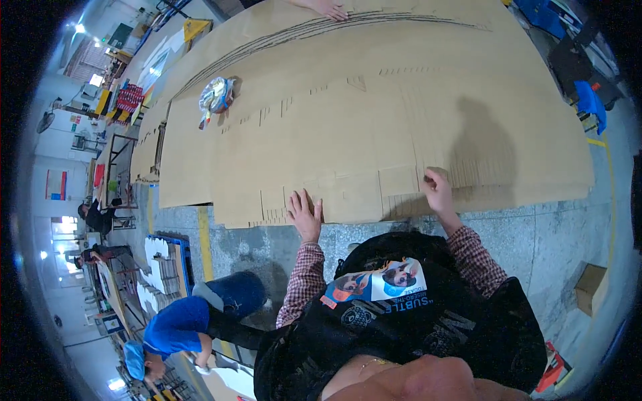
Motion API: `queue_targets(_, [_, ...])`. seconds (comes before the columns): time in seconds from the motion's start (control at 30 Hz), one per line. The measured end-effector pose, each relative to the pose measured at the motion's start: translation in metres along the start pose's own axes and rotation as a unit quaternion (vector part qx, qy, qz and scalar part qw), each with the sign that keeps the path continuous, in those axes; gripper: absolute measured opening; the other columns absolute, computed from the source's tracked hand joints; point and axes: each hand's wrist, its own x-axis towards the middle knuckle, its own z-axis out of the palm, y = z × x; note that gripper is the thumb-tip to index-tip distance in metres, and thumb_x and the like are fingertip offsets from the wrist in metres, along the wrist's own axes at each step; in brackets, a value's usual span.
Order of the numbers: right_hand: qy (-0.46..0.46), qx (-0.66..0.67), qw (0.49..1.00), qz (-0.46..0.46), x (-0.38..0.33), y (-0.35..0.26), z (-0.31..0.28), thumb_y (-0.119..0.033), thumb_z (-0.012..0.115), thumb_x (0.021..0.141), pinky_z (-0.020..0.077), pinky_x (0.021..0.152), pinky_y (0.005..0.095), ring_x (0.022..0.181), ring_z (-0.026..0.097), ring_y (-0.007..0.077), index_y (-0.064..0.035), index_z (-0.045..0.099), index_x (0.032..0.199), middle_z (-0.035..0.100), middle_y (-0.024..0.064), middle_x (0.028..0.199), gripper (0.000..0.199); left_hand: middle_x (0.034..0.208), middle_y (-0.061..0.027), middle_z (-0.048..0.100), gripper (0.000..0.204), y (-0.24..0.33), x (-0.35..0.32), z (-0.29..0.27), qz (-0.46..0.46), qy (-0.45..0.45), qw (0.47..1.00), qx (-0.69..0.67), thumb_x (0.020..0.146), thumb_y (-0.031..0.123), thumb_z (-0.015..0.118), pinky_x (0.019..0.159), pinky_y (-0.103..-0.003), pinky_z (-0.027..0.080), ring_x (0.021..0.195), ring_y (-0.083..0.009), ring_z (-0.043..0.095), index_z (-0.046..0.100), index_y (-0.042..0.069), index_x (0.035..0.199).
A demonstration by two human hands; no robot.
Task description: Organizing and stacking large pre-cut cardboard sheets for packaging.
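Brown cardboard sheet (374,134) lies flat on the floor (548,234), near edge at the person's hands. Left hand (304,214) flat, fingers spread, pressing the edge, gripping nothing. Right hand (438,190) pinches a small flap (438,172) at the edge.

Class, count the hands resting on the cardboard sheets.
3: the left hand flat at the near edge, the right hand gripping a tab beside it, another person's hand at the far edge.
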Motion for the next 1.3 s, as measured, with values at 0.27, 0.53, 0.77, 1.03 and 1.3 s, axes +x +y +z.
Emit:
queue_targets(0.27, [-0.081,0.083,0.984,0.137,0.029,-0.002,-0.014,-0.017,0.053,0.072,0.0411,0.050,0.0307,0.055,0.055,0.0193,-0.0002,0.057,0.074,0.055,0.0087,0.057,0.017,0.127,-0.0146,0.027,0.054,0.000,-0.004,0.007,-0.005,0.032,0.999,0.004,0.077,0.041,0.047,0.092,-0.052,0.016,0.118,-0.0316,0.022,0.034,0.013,0.121])
queue_targets(0.53, [-0.010,-0.108,0.994,0.032,0.042,-0.013,-0.006,-0.021,0.054,0.071,0.0408,0.052,0.0362,0.056,0.052,0.0306,-0.0019,0.054,0.063,0.052,0.0162,0.061,0.021,0.128,-0.0144,0.026,0.055,0.000,-0.005,0.004,-0.028,0.021,0.999,0.012,0.076,0.040,0.048,0.092,-0.052,0.016,0.119,-0.0307,0.021,0.033,0.014,0.122])
queue_targets(0.77, [-0.040,-0.169,0.978,-0.115,0.047,0.006,-0.019,-0.018,0.051,0.074,0.0366,0.049,0.0322,0.051,0.048,0.0216,0.0021,0.047,0.062,0.048,0.0159,0.057,0.024,0.129,-0.0139,0.025,0.057,0.005,-0.001,0.009,-0.034,0.013,0.999,-0.014,0.076,0.041,0.048,0.093,-0.051,0.015,0.120,-0.0304,0.020,0.032,0.014,0.123])
queue_targets(1.03, [-0.041,-0.190,0.981,-0.027,0.030,-0.025,-0.017,-0.022,0.056,0.072,0.0415,0.057,0.0309,0.062,0.054,0.0205,-0.0017,0.058,0.074,0.057,0.0108,0.066,0.021,0.127,-0.0144,0.027,0.059,0.006,-0.005,0.004,-0.046,0.061,0.997,-0.006,0.074,0.047,0.046,0.090,-0.054,0.017,0.117,-0.0308,0.024,0.034,0.015,0.121])
queue_targets(1.3, [-0.097,-0.183,0.978,0.008,0.036,-0.030,-0.015,-0.019,0.055,0.073,0.0404,0.054,0.0313,0.058,0.053,0.0210,-0.0007,0.057,0.076,0.055,0.0120,0.064,0.018,0.125,-0.0152,0.029,0.061,-0.003,-0.004,-0.005,-0.012,0.051,0.998,-0.030,0.071,0.046,0.048,0.085,-0.049,0.024,0.113,-0.0302,0.028,0.035,0.013,0.120])
